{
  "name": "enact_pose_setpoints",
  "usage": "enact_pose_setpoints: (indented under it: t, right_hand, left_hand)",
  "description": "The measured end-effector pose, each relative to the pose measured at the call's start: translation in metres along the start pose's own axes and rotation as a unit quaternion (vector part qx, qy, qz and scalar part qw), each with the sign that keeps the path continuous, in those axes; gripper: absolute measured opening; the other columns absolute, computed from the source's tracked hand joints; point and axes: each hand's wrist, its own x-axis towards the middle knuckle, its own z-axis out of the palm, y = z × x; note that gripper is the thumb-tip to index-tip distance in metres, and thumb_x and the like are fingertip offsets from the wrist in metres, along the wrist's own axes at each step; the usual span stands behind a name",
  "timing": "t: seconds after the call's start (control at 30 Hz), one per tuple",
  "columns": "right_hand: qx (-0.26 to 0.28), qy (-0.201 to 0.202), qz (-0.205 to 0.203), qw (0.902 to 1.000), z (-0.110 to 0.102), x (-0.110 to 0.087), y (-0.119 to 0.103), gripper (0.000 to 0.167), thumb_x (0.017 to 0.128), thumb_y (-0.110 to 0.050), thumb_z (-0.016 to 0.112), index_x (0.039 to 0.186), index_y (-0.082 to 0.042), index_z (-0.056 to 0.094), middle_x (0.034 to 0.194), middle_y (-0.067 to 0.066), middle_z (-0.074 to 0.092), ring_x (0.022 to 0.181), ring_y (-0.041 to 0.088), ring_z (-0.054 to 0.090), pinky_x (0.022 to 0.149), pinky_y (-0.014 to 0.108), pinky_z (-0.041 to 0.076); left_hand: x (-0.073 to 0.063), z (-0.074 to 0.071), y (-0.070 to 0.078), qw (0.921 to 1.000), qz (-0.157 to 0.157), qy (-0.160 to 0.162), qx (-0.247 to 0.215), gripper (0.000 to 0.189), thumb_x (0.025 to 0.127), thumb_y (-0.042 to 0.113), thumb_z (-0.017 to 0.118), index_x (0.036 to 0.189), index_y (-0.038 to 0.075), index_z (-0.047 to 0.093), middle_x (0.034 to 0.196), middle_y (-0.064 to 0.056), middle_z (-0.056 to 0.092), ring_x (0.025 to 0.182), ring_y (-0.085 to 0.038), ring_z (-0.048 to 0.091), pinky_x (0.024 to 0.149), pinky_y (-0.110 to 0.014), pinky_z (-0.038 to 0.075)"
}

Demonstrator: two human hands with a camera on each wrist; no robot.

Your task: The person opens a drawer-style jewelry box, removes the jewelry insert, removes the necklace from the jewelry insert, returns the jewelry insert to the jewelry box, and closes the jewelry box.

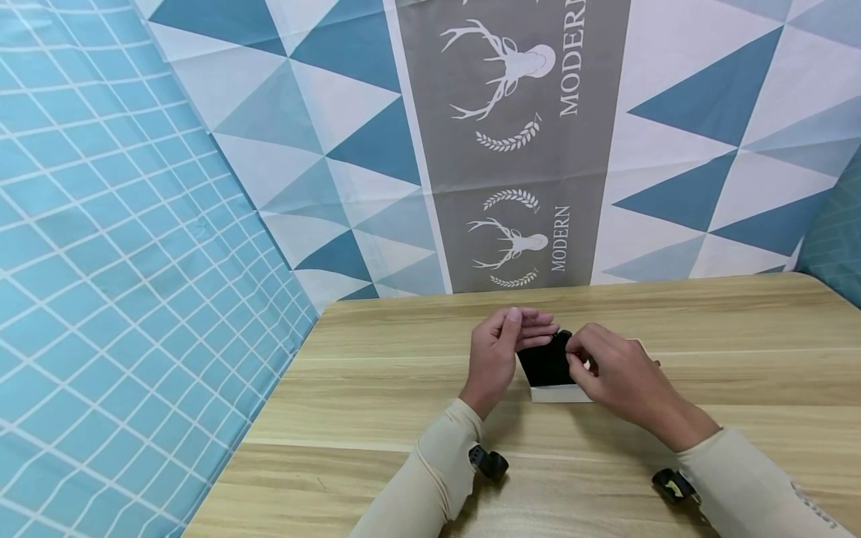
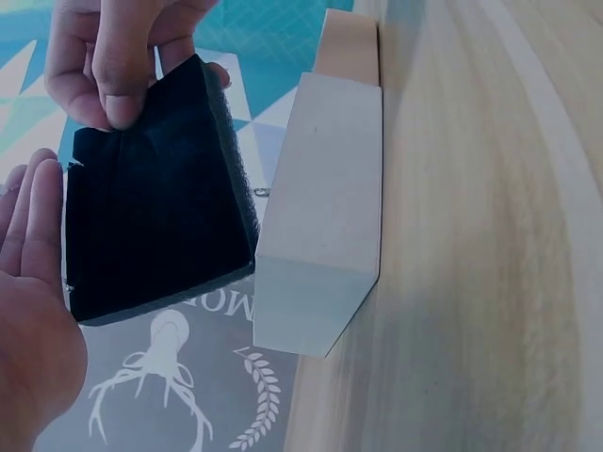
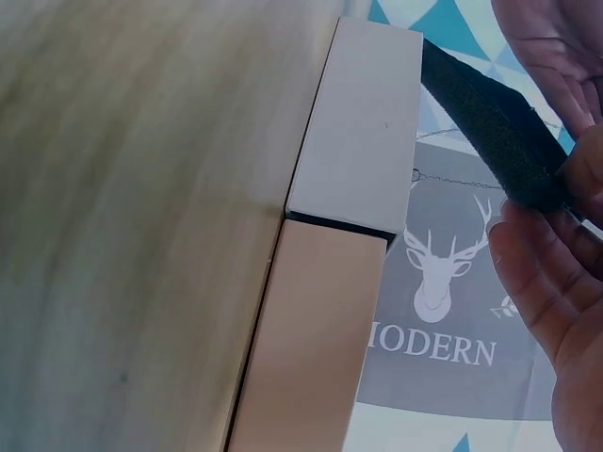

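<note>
My right hand pinches a black foam pad at one edge, thumb on its face. The pad is tilted, raised over a small white box on the table. My left hand is beside the pad's opposite side, fingers straight, fingertips right at the pad's edge. A thin chain hangs between the box and the pad in the right wrist view, with a small ring showing in the left wrist view. An orange-peach box part sits end to end with the white box.
The wooden table spreads around both hands. Behind it hangs a patterned cloth with deer heads and triangles. A blue checked cloth runs along the left side. Both sleeves carry a small black wrist device.
</note>
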Motion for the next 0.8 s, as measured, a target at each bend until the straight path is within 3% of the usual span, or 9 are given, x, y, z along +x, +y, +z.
enact_pose_setpoints:
  t: [0.27,0.43,0.6,0.8]
  right_hand:
    - [-0.009,0.008,-0.016,0.9998,0.0001,0.0018,-0.0007,0.011,0.080,-0.004,0.062,0.087,-0.013,0.060,0.079,-0.009,0.054,0.065,0.003,0.050,0.053,0.016,0.041]
    - [-0.015,0.005,-0.022,0.9996,0.0001,0.0023,-0.0020,0.005,0.084,-0.009,0.058,0.088,-0.012,0.060,0.080,-0.008,0.056,0.066,0.002,0.051,0.053,0.017,0.041]
    - [-0.018,0.000,-0.025,0.9995,0.0002,0.0022,-0.0027,0.009,0.090,-0.015,0.052,0.088,-0.011,0.061,0.081,-0.007,0.056,0.066,0.004,0.053,0.054,0.018,0.042]
    - [-0.016,-0.003,-0.028,0.9995,0.0007,0.0020,-0.0037,0.007,0.090,-0.013,0.053,0.089,-0.011,0.060,0.082,-0.007,0.056,0.065,0.006,0.055,0.053,0.017,0.042]
  left_hand:
    - [0.0003,0.0012,0.0016,0.9997,0.002,-0.020,-0.016,0.038,0.111,0.019,0.038,0.116,-0.013,0.059,0.115,-0.032,0.066,0.107,-0.037,0.068,0.088,-0.045,0.054]
    - [0.0001,0.0008,0.0041,0.9993,-0.005,-0.034,-0.016,0.041,0.111,0.023,0.038,0.117,-0.010,0.061,0.118,-0.025,0.068,0.110,-0.034,0.068,0.090,-0.044,0.053]
    - [0.0002,0.0012,0.0061,0.9985,-0.010,-0.052,-0.014,0.042,0.111,0.024,0.037,0.118,-0.010,0.062,0.120,-0.019,0.068,0.113,-0.032,0.067,0.092,-0.044,0.052]
    - [-0.0005,0.0007,0.0071,0.9982,-0.016,-0.055,-0.016,0.043,0.111,0.025,0.037,0.118,-0.011,0.061,0.122,-0.023,0.066,0.115,-0.031,0.065,0.092,-0.044,0.052]
